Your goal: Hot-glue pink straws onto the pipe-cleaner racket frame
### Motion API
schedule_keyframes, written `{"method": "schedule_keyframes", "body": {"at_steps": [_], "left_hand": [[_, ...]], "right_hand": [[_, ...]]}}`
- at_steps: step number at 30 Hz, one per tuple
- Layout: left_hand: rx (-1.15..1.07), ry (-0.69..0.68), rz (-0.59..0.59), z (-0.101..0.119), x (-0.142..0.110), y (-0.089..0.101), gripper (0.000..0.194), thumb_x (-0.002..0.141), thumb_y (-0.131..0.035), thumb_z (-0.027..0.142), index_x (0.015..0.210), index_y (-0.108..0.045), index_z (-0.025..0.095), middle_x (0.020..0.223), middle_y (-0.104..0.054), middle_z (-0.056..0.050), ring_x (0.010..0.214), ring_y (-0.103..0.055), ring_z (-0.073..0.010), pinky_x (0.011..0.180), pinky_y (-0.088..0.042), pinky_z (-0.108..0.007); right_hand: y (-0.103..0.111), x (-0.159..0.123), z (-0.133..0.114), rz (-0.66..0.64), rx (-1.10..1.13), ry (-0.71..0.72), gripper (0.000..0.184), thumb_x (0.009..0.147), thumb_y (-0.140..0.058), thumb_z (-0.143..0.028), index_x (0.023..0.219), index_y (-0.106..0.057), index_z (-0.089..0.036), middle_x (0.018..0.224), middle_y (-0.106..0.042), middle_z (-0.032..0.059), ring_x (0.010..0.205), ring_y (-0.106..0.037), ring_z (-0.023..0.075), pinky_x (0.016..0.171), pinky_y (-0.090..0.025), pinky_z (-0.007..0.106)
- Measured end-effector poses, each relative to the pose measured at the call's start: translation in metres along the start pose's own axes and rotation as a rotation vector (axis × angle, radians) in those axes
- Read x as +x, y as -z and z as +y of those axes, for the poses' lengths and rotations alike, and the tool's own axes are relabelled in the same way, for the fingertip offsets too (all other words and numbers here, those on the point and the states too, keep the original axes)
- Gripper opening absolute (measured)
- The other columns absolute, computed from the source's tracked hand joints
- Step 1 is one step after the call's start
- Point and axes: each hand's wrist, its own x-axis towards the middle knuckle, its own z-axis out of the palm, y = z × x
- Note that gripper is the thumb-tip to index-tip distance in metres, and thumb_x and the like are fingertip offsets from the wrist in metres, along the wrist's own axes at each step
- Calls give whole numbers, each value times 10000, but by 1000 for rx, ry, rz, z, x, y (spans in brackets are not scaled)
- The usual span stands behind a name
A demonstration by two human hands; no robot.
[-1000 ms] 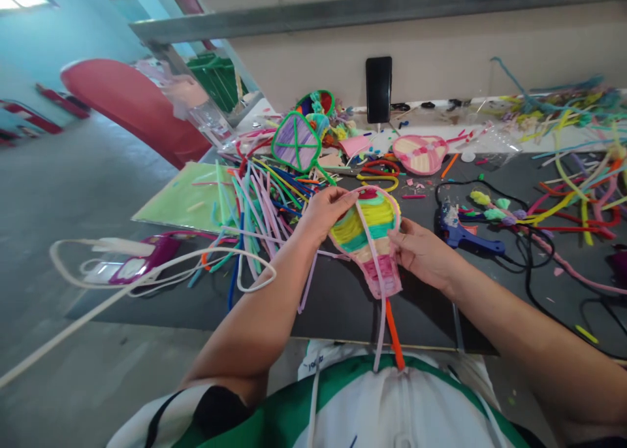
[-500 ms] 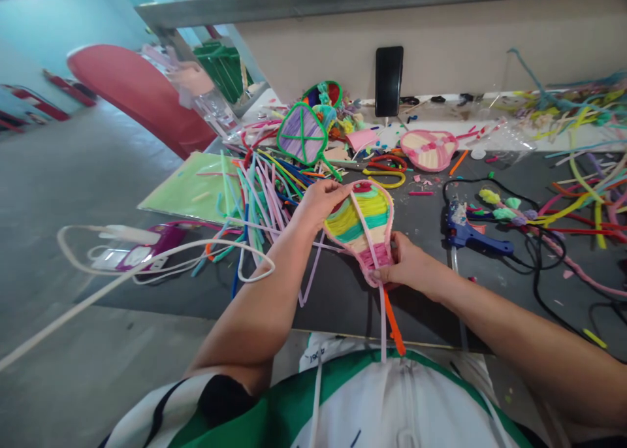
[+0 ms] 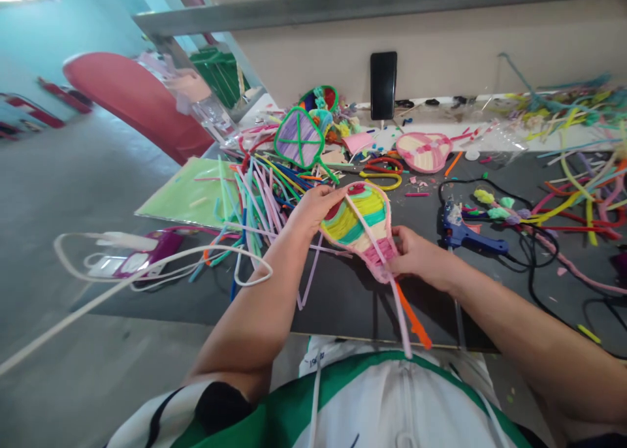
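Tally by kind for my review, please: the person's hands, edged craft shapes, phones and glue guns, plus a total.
Hands: 2, the left hand and right hand
Edged shapes: 4 visible, the held striped shape, purple shape, pink shape and a partly hidden round shape
Phones: 1, black phone
Glue guns: 1, blue glue gun
Total: 8

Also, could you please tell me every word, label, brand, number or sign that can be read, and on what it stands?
No text can be read with certainty.
White fabric at the waist: small dark characters, too blurred to read.
Striped yarn piece: no lettering visible.
Smartphone: dark screen, no text visible.
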Motion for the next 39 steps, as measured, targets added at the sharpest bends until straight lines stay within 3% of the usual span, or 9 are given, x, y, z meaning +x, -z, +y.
{"method": "schedule_keyframes", "body": {"at_steps": [3, 8, 14, 17, 21, 25, 28, 31, 39], "left_hand": [[-79, 80, -53, 3, 3, 7, 323, 663, -819, 410, 698, -645, 140, 598, -658, -14, 554, -629, -149, 596, -535, -283], [-264, 180, -223, 5, 2, 7, 300, 754, -750, 355, 913, -709, 105, 847, -753, -110, 759, -720, -222, 738, -603, -348], [-316, 101, -323, 12, -9, 5, 320, 803, -728, 348, 1050, -682, 149, 951, -755, -89, 821, -731, -201, 754, -620, -315], [-195, 87, -362, 17, -16, 10, 404, 758, -771, 401, 1085, -659, 192, 953, -750, -73, 734, -727, -209, 665, -633, -351], [3, 91, -508, 20, -21, 20, 462, 644, -858, 337, 1048, -691, 186, 964, -753, -84, 790, -729, -245, 707, -626, -373], [302, 61, -797, 26, -21, 31, 374, 628, -862, 317, 960, -750, 185, 977, -755, -102, 930, -709, -287, 871, -582, -421], [297, 30, -735, 33, -22, 36, 365, 723, -796, 382, 1042, -724, 218, 1047, -733, -107, 994, -694, -285, 881, -574, -411], [101, -66, -538, 41, -33, 23, 407, 802, -714, 456, 1136, -661, 230, 1121, -698, -111, 1062, -673, -272, 913, -557, -397], [72, -90, -562, 43, -82, -57, 484, 631, -851, 444, 961, -594, 200, 873, -681, -27, 761, -647, -175, 670, -527, -273]], "right_hand": [[18, -5, -27, -42, 44, -76, 511, 704, -817, -299, 1121, -541, -192, 800, -742, 39, 610, -693, 178, 558, -598, 311], [52, -9, -56, -67, 239, 65, 456, 847, -622, -538, 1090, -643, -154, 815, -749, 77, 608, -693, 183, 561, -598, 307], [57, -8, -57, 19, 432, 338, 148, 785, -683, -298, 903, -672, -210, 816, -739, 6, 822, -714, 174, 668, -572, 270], [49, -8, -55, 76, 393, 432, 193, 758, -710, -218, 940, -656, -251, 933, -718, -9, 948, -675, 164, 729, -555, 274], [45, -4, -51, 250, 327, 517, 216, 706, -800, -309, 848, -661, -226, 760, -672, -24, 701, -622, 114, 572, -481, 212], [44, -5, -49, 320, 305, 550, 260, 656, -836, -351, 666, -630, -192, 550, -554, -53, 469, -460, 69, 443, -377, 201], [39, -9, -46, 255, 256, 494, 233, 660, -832, -352, 684, -669, -186, 526, -536, -57, 425, -403, 55, 403, -317, 196], [29, -14, -41, 194, 204, 403, 246, 671, -825, -374, 733, -693, -176, 534, -552, -50, 407, -393, 51, 380, -285, 192], [8, -20, -32, 150, 105, 401, 249, 724, -787, -391, 752, -640, -192, 493, -520, -66, 368, -408, 68, 333, -338, 188]]}}
